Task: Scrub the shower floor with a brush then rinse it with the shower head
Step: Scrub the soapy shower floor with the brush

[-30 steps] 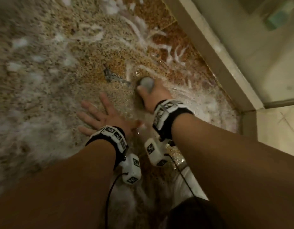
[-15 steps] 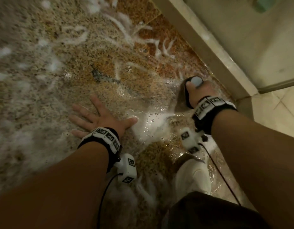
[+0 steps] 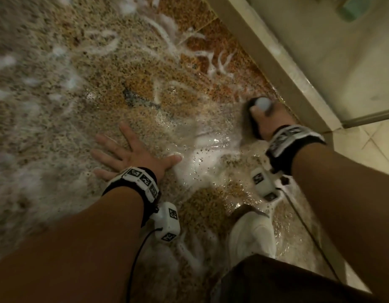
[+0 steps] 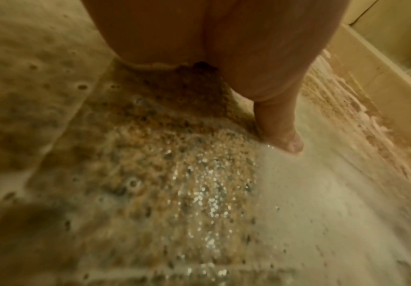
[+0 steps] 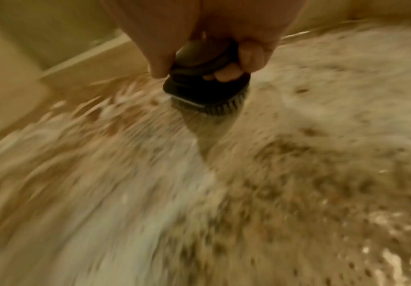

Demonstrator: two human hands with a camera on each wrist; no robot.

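A speckled brown shower floor (image 3: 145, 62) lies wet and streaked with white foam. My right hand (image 3: 269, 122) grips a black scrub brush (image 3: 252, 119) with a pale grey knob (image 3: 263, 103), close to the cream curb on the right. In the right wrist view the fingers (image 5: 250, 54) curl round the brush (image 5: 206, 85), whose bristles press on the foamy floor (image 5: 321, 154). My left hand (image 3: 132, 154) lies flat on the floor with fingers spread; its thumb (image 4: 280, 123) touches the foam in the left wrist view. No shower head is in view.
A cream curb (image 3: 276, 57) runs diagonally along the right side, with pale tiles (image 3: 375, 145) beyond it. My white shoe (image 3: 252, 237) stands on the wet floor near the bottom. A pool of white foam (image 3: 202, 156) sits between my hands.
My right hand has swept the brush from the middle of the floor rightward to the curb. The left hand has stayed flat in place.
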